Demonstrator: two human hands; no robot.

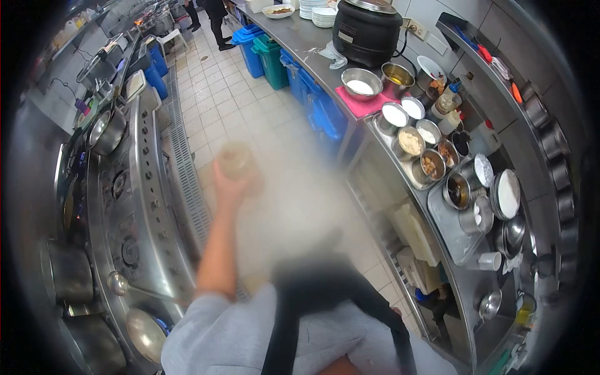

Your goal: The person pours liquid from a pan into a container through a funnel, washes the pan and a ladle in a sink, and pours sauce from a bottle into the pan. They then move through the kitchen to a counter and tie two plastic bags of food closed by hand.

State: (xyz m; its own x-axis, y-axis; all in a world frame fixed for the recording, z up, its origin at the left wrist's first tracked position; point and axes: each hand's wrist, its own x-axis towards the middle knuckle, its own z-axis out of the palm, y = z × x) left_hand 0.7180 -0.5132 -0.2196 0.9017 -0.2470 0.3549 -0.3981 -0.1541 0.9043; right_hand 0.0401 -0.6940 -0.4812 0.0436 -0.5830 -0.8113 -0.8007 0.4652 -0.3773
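My left hand [232, 181] reaches forward over the tiled floor, between the stove and the counter. Its fingers are wrapped round a small round container [235, 156], pale brownish and seen from above. Haze in the middle of the view blurs it, so I cannot make out its contents. My right hand is out of sight; only a bit of skin shows at the bottom edge, below the grey shirt and dark apron straps.
On the left runs a steel stove [150, 206] with a ladle [117, 283] and pans. A counter on the right bears metal ingredient pots [409, 142], bottles [447, 100] and a black soup kettle [367, 31]. Blue bins [250, 53] stand below it. Another person's legs [217, 25] show far ahead.
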